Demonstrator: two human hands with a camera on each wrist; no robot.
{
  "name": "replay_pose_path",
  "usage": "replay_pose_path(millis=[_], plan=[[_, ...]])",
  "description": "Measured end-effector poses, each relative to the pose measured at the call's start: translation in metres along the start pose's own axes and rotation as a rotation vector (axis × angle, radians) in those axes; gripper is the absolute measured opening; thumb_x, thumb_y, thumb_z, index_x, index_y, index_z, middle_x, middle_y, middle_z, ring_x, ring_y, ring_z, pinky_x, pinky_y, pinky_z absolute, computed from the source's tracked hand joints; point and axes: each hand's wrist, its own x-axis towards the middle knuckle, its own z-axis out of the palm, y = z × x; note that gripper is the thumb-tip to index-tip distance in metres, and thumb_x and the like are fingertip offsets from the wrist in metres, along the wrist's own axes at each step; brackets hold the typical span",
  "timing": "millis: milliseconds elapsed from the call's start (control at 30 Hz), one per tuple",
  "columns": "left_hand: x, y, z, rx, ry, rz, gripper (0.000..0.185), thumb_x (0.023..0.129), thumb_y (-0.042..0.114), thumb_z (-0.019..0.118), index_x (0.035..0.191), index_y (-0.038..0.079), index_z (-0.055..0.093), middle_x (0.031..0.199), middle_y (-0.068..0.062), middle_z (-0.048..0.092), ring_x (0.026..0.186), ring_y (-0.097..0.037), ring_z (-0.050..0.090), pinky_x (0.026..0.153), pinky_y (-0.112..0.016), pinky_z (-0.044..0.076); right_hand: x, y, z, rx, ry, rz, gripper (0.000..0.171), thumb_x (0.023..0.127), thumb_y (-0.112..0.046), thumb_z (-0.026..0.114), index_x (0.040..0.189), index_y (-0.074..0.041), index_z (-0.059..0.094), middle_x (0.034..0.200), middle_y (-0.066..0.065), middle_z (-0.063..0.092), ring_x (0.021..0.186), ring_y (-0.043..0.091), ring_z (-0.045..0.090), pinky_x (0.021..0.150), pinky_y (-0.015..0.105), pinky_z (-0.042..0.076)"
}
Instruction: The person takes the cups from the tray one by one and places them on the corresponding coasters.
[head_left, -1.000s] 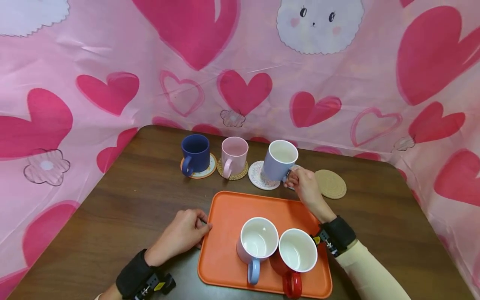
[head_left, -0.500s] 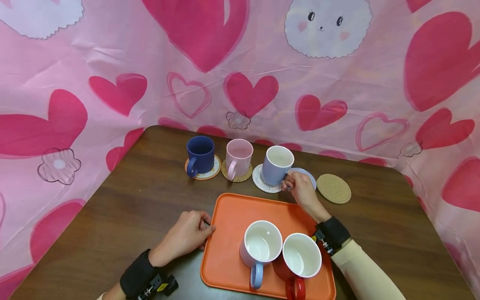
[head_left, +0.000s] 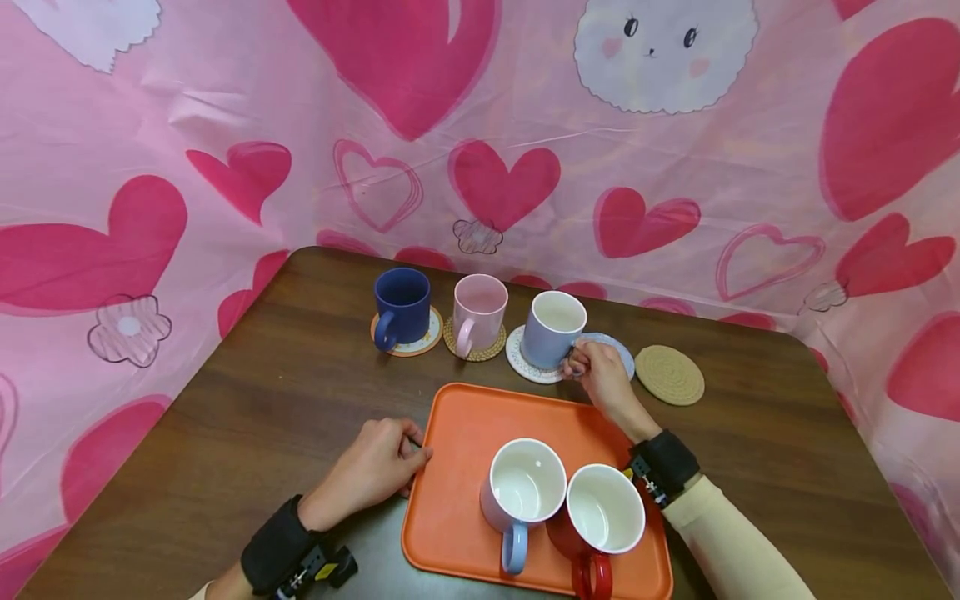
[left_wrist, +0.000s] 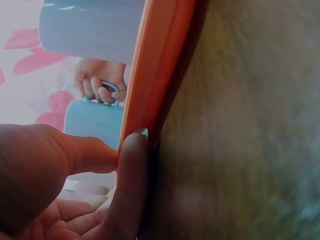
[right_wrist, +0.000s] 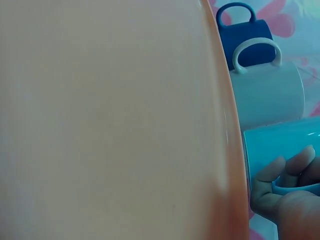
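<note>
My right hand (head_left: 600, 377) grips the handle of a light blue-lavender mug (head_left: 551, 332), its fingers curled through the loop in the right wrist view. The mug stands upright over a white speckled coaster (head_left: 517, 357). At the orange tray's (head_left: 457, 467) left edge, my left hand (head_left: 378, 467) pinches the rim between thumb and fingers, as the left wrist view shows. On the tray are two mugs: a pale one with a light blue handle (head_left: 514, 547) and a red one (head_left: 573, 537), both handles toward me.
A navy mug (head_left: 408, 312) and a pink mug (head_left: 483, 312) stand on coasters at the back left. Right of the held mug lie a pale blue coaster (head_left: 617, 346), partly behind the hand, and a round tan coaster (head_left: 670, 375). A pink heart-print cloth (head_left: 517, 75) hangs behind the table.
The right hand has lowered the light blue-lavender mug, bringing it from tilted to upright over the white speckled coaster. The pale blue coaster now shows more. The left hand keeps its hold on the tray.
</note>
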Motion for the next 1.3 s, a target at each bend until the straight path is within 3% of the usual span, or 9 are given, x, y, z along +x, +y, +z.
replay_pose_path(millis=[467, 733, 1100, 1300], plan=[[0.0025, 0.0001, -0.0003, 0.027, 0.021, -0.001, 0.012, 0.091, 0.014, 0.074, 0.089, 0.006, 0.065, 0.057, 0.007, 0.061, 0.045, -0.011, 0.059, 0.046, -0.026, 0.044, 0.0037, 0.0038, -0.0013, -0.019, -0.015, 0.003, 0.037, 0.104, -0.005, 0.032, 0.069, 0.005, 0.029, 0.066, 0.006, 0.035, 0.067, 0.021, 0.047, 0.071, 0.030, 0.044], [0.0050, -0.0011, 0.0007, 0.027, 0.017, -0.002, 0.011, 0.091, 0.013, 0.073, 0.090, 0.006, 0.066, 0.057, 0.008, 0.062, 0.045, -0.010, 0.059, 0.045, -0.026, 0.045, 0.0022, 0.0043, -0.0015, 0.012, -0.046, -0.014, 0.037, 0.105, -0.003, 0.029, 0.072, 0.012, 0.019, 0.067, 0.010, 0.028, 0.067, 0.023, 0.043, 0.070, 0.032, 0.038], [0.0049, -0.0019, 0.0011, 0.022, 0.011, -0.018, 0.011, 0.092, 0.014, 0.073, 0.089, 0.007, 0.066, 0.057, 0.007, 0.061, 0.046, -0.011, 0.059, 0.046, -0.027, 0.045, 0.0010, 0.0056, -0.0047, 0.007, -0.078, 0.070, 0.036, 0.105, -0.006, 0.028, 0.070, -0.002, 0.030, 0.068, 0.007, 0.031, 0.068, 0.021, 0.045, 0.069, 0.029, 0.043], [0.0044, -0.0016, 0.0002, 0.016, 0.011, -0.021, 0.011, 0.092, 0.014, 0.074, 0.089, 0.007, 0.067, 0.057, 0.006, 0.061, 0.046, -0.012, 0.059, 0.046, -0.027, 0.045, 0.0012, 0.0047, -0.0058, -0.027, -0.081, 0.101, 0.035, 0.105, -0.008, 0.028, 0.070, -0.003, 0.032, 0.069, 0.006, 0.032, 0.071, 0.022, 0.046, 0.071, 0.031, 0.044]])
